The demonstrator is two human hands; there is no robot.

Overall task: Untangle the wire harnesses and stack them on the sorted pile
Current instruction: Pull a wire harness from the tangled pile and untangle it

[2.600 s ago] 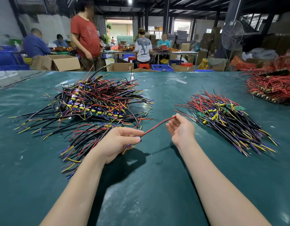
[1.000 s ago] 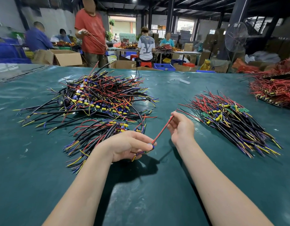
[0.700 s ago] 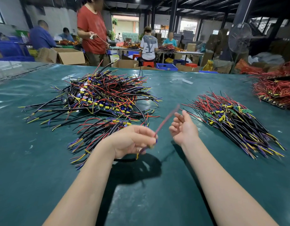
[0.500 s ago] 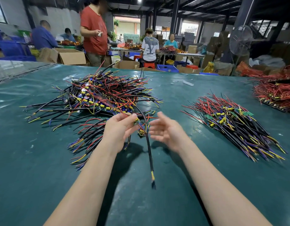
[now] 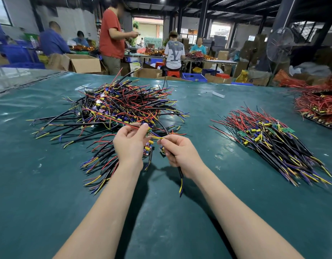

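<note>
The step in hand looks like the untangling itself: one harness [image 5: 179, 172] is being worked free at the near edge of the tangled heap [image 5: 120, 107], and it has not yet gone to the sorted pile [image 5: 273, 139], which lies well apart to the right on the worktop [image 5: 161, 221]. The right hand [image 5: 180, 154] has its grip closed round the harness's black cable, with finger and thumb pinching a yellow lead at the top. The left hand [image 5: 130, 144] pinches a red wire [image 5: 132, 126] just beside it; whether that wire belongs to the same harness I cannot tell. The harness hangs nearly upright from the right fist, its long axis running away from the person, its yellow-and-blue tip pointing down toward them and hanging above the worktop. Next, I judge, the hands must draw apart gently to clear the snagged leads, then turn the harness to match the pile, whose wires run from far left to near right with the red ends at the far side.
</note>
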